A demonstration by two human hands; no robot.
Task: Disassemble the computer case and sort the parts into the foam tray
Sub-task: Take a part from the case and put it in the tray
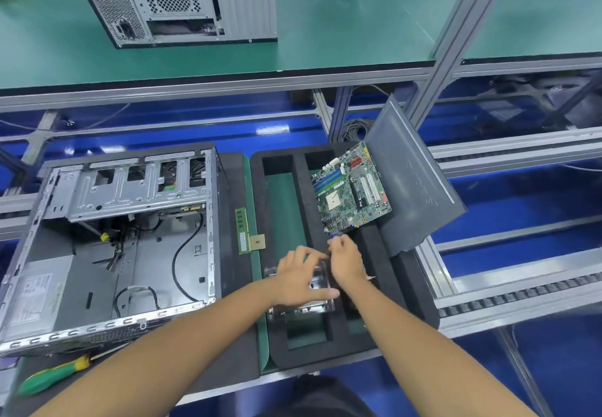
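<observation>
Both hands work over the foam tray (pixel 303 188): the left hand (pixel 301 275) lies with fingers spread on a metal part (pixel 321 304), the right hand (pixel 346 258) pinches something small and blue. The open case (pixel 107 247) lies left; RAM (pixel 241 230), CPU (pixel 256 242), motherboard (pixel 353 188) and side panel (pixel 410 182) surround them; a screwdriver (pixel 53 376) lies near the left forearm.
</observation>
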